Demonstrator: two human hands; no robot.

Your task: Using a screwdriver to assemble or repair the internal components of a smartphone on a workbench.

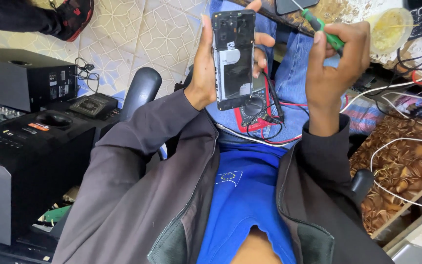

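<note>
At upper centre the left hand grips an opened phone; the right hand is closed around a green screwdriver.

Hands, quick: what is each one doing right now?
Left hand: closed around an opened phone, back cover off, held upright.
Right hand: closed on a green-handled screwdriver, its tip pointing away from the phone.

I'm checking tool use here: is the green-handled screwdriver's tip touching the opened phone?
No. The right hand holds the green-handled screwdriver off to the side, well clear of the opened phone in the left hand.
</note>
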